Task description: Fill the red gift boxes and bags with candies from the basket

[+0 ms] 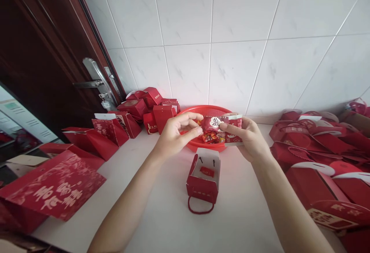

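My right hand (251,137) holds shiny red candy packets (214,123) over the basket, its thumb pressed on the front one. That packet bears a dark character on a white patch. My left hand (179,133) is at the packet's left side, thumb and fingers apart in a loose curve; whether a fingertip touches the packet I cannot tell. Behind and below both hands is a red plastic basket (206,110) with wrapped candies (212,137) in it. Nearer me stands an open red gift box (202,189) with a cord handle; a small red packet (207,172) lies inside.
Red gift boxes (110,129) line the white table's (167,206) left side, with a larger box (58,191) closest. More red boxes (318,179) are piled at right. A tiled wall (187,71) rises behind, and a dark door (52,33) stands at left.
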Available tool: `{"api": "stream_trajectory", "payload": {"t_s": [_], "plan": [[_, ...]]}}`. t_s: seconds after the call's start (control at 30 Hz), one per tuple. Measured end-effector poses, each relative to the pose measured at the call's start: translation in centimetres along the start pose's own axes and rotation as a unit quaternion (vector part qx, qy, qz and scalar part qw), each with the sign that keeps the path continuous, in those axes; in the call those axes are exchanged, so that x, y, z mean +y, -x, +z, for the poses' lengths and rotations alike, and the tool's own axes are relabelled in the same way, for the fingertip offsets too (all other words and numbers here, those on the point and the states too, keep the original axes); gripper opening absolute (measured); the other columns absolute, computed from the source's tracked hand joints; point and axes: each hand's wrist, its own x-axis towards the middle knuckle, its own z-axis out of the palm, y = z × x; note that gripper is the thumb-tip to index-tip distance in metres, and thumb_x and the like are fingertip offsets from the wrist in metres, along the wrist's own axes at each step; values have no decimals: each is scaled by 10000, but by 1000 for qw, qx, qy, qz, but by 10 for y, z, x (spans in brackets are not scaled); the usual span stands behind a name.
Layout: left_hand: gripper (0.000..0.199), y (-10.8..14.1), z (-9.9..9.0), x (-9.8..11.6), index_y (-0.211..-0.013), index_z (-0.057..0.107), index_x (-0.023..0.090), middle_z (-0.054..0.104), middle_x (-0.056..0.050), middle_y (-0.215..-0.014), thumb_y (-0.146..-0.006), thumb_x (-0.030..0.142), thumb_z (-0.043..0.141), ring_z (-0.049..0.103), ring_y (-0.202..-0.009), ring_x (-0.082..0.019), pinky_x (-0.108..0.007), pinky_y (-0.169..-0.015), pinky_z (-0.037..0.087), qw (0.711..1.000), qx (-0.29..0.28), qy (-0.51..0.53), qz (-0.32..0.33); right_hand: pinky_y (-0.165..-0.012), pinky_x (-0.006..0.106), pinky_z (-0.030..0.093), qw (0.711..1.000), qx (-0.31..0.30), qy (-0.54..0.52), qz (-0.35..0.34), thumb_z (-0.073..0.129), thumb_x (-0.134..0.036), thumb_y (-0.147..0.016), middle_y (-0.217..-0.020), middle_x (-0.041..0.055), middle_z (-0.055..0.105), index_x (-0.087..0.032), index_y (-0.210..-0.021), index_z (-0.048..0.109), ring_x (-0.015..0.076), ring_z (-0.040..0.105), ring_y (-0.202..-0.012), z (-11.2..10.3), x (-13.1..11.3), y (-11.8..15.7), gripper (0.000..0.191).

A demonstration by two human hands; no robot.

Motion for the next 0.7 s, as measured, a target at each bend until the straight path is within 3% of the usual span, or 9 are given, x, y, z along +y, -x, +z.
{"api": "stream_trajectory", "payload": {"t_s": [0.1, 0.27, 0.43, 0.53, 0.7], "plan": [[209, 0, -7, -5, -984, 725, 206, 749, -52, -938, -892, 371, 636, 689, -877, -209, -328, -827, 520, 993, -60, -98, -17, -599, 312, 512, 993, -2, 106, -46, 890, -379, -642, -710, 3, 705, -208, -851, 700, 180, 654, -644, -4, -5, 4, 330], [220, 7, -11, 1, -837, 753, 233, 708, -55, -965, -873, 403, 618, 659, -870, -223, -310, -736, 493, 952, -214, -207, -65, -486, 277, 380, 954, -74, 280, -82, 797, -344, -754, -591, -25, 631, -209, -825, 690, 136, 523, -522, -9, -9, 9, 186], [68, 12, -8, 10, -688, 627, 214, 657, -12, -766, -741, 253, 647, 607, -696, -189, -263, -577, 405, 914, -309, -228, -128, -541, 281, 408, 930, -140, 325, -97, 730, -260, -785, -674, -19, 656, -220, -752, 674, 143, 548, -587, -4, -3, 9, 77], [96, 11, -10, 7, -748, 553, 225, 625, 8, -734, -682, 164, 585, 578, -641, -180, -257, -536, 367, 892, -335, -256, -164, -504, 268, 378, 915, -163, 357, -94, 718, -216, -756, -648, -23, 628, -223, -767, 704, 142, 519, -576, 1, 2, 10, 19], [158, 10, -14, 2, -863, 523, 237, 661, -4, -792, -723, 168, 546, 635, -682, -196, -262, -582, 402, 885, -343, -263, -172, -518, 262, 380, 893, -198, 399, -67, 662, -122, -741, -665, -24, 644, -211, -769, 689, 133, 511, -572, 10, 10, 12, 98]]}}
